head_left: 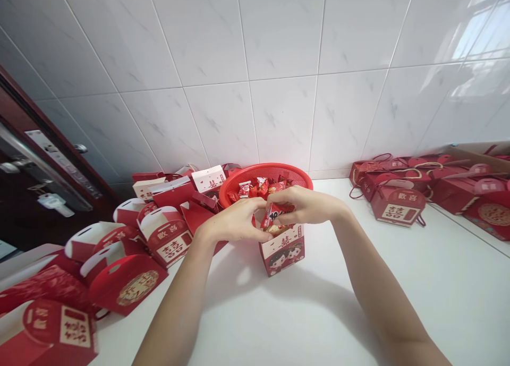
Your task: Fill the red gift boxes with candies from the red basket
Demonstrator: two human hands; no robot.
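Observation:
A small red and pink gift box, printed with two cartoon faces, stands upright with its top open in front of me. My left hand is at its left side, thumb on the near rim and fingers curled toward the far side. My right hand pinches a red snack packet with white and black lettering at the box's mouth. Something yellowish shows below the packet inside the box. Just behind stands a red plastic basket with red-wrapped sweets in it.
Several open red gift boxes crowd the left side of the white table. Closed boxes with cord handles stand at the right, near a cardboard carton. A tiled wall rises behind; a dark door with keys is at left.

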